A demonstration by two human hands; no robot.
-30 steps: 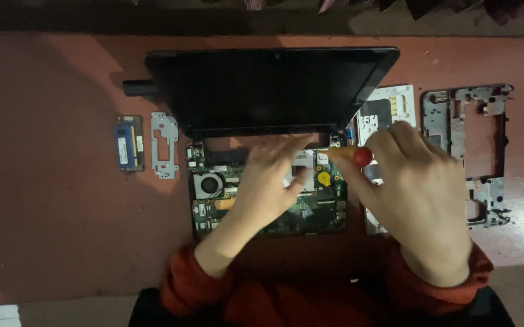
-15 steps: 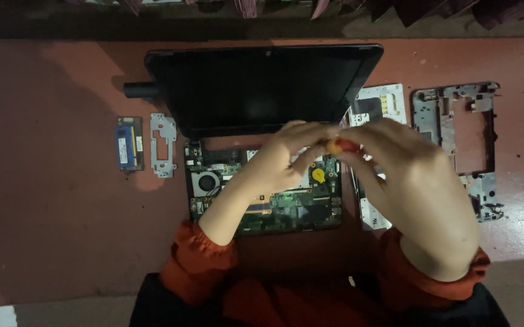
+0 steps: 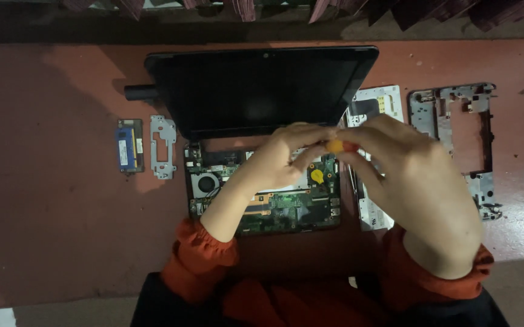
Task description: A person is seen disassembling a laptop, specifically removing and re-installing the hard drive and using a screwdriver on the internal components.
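Note:
An opened laptop (image 3: 262, 91) lies on a red table with its dark screen tilted back and its bare circuit board (image 3: 286, 209) exposed, a fan at the board's left and a yellow round cell near its right. My left hand (image 3: 283, 160) and my right hand (image 3: 407, 181) meet above the board's upper right. Between their fingertips is a small orange and red handle, likely a screwdriver (image 3: 337, 146). Both hands pinch it; its tip is hidden.
Left of the laptop lie a small memory module (image 3: 130, 146) and a metal bracket (image 3: 163, 147). On the right lie a white cover plate (image 3: 374, 103) and a grey plastic frame (image 3: 456, 139). A black cylinder (image 3: 140, 92) sticks out behind the screen's left corner.
My hands have come together over the board's upper right; the left hand rose from the board to join the right on the small orange and red handle.

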